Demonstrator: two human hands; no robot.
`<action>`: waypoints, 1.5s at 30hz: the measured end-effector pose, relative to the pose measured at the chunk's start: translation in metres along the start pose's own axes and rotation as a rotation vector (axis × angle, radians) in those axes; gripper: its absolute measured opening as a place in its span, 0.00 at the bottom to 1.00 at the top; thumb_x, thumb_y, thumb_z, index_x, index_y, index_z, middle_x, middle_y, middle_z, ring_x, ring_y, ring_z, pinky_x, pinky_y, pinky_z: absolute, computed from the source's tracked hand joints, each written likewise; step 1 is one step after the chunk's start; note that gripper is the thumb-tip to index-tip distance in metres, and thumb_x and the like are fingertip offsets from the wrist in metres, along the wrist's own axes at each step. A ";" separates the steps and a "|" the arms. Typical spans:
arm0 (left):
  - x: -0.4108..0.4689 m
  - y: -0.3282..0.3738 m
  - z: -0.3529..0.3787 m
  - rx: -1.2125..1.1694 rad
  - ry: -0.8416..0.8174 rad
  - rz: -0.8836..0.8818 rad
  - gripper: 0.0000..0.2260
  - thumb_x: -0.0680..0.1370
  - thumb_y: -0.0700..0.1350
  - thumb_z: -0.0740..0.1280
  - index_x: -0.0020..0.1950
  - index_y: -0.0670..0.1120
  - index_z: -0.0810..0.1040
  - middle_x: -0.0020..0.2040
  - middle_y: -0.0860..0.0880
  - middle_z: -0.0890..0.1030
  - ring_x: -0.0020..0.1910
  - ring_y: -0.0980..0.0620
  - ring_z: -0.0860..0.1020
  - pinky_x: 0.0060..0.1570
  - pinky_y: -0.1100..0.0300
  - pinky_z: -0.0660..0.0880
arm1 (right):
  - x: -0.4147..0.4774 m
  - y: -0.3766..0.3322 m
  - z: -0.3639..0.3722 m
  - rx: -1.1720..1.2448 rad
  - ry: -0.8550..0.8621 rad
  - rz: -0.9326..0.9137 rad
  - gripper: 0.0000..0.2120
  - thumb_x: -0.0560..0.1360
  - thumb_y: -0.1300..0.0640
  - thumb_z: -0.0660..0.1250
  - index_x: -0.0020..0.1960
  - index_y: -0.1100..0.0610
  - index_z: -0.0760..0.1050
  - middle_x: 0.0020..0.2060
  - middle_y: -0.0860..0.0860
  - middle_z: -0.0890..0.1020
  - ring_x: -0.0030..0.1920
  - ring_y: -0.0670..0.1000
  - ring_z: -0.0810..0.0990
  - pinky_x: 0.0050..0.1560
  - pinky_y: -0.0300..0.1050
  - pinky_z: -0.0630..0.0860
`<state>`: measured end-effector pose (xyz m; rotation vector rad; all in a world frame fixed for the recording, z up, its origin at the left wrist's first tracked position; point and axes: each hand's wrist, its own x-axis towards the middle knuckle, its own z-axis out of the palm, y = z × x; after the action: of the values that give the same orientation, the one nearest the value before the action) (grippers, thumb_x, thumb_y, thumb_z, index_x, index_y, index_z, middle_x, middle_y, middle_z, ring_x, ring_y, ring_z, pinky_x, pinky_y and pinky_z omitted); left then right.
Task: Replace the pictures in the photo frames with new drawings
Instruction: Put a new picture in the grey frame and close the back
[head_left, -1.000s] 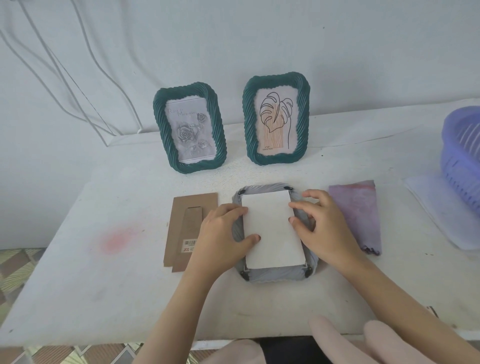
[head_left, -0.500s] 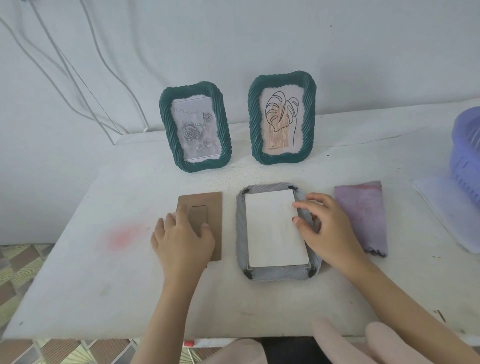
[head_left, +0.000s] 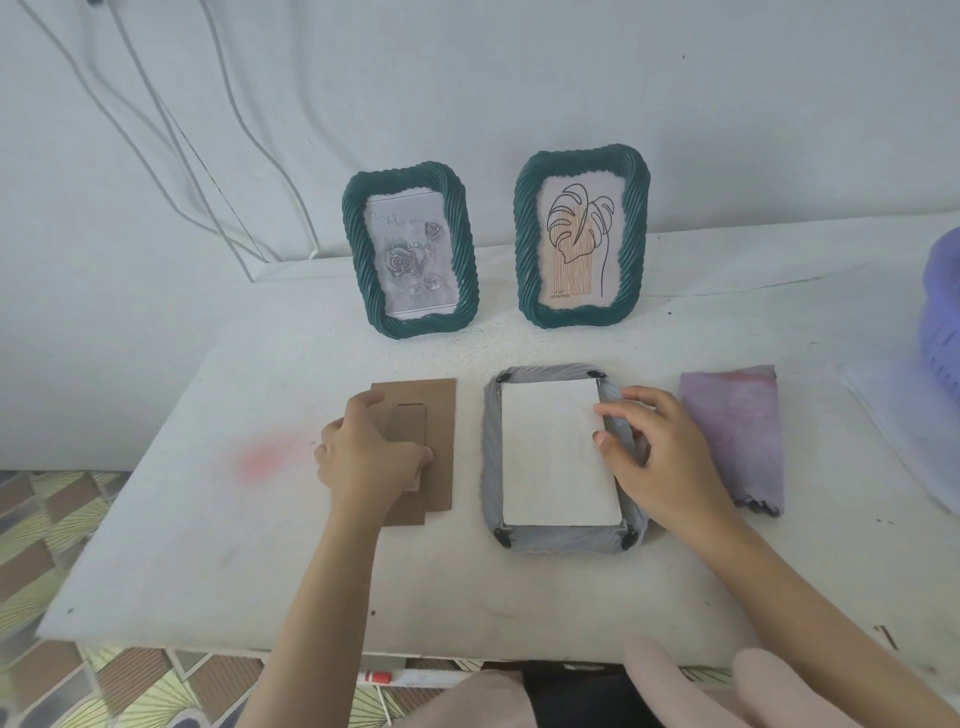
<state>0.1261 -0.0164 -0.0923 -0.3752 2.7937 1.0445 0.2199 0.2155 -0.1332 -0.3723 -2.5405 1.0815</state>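
Grey frame (head_left: 563, 540) lying face down mid-desk (head_left: 208, 545), white paper (head_left: 550, 467) sitting inside its back. Right grip (head_left: 665, 457) resting on frame's right side, fingers loosely bent, tips touching paper's right edge, holding nothing. Brown backing board (head_left: 441, 415) lying flat just left of frame; left grip (head_left: 366, 457) curling round board's left edge, thumb pressing on top. Standing upright behind frame: green rose frame (head_left: 410, 249) back left, green leaf frame (head_left: 582, 236) straight behind. Purple cloth (head_left: 732, 436) lying near frame's right.

A grey rose print (head_left: 413, 262) in a dark-green twisted frame (head_left: 356, 249); a black-and-tan leaf drawing (head_left: 579, 244) in its green twin (head_left: 635, 234); brown cardboard backing (head_left: 441, 441).
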 end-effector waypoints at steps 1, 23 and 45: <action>0.002 0.000 -0.002 -0.019 -0.010 -0.005 0.34 0.65 0.43 0.75 0.67 0.55 0.66 0.65 0.42 0.68 0.65 0.42 0.63 0.61 0.51 0.64 | 0.000 0.001 0.000 -0.001 0.001 -0.007 0.12 0.72 0.57 0.69 0.55 0.52 0.79 0.58 0.50 0.72 0.53 0.41 0.70 0.52 0.30 0.61; -0.027 0.023 -0.034 -0.788 -0.369 0.254 0.14 0.74 0.28 0.63 0.47 0.46 0.79 0.41 0.46 0.82 0.38 0.52 0.80 0.41 0.64 0.78 | 0.002 0.003 -0.001 0.014 -0.008 -0.022 0.12 0.73 0.62 0.66 0.55 0.54 0.79 0.59 0.52 0.73 0.47 0.39 0.71 0.49 0.26 0.62; -0.039 0.050 0.035 -0.445 -0.499 0.267 0.12 0.72 0.31 0.66 0.49 0.46 0.79 0.42 0.50 0.80 0.38 0.55 0.78 0.37 0.68 0.77 | 0.003 0.002 -0.006 -0.007 -0.074 0.022 0.16 0.71 0.67 0.65 0.57 0.58 0.79 0.61 0.55 0.74 0.50 0.58 0.78 0.54 0.35 0.65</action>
<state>0.1513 0.0499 -0.0793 0.2059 2.1936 1.5660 0.2197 0.2222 -0.1300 -0.3692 -2.6114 1.1142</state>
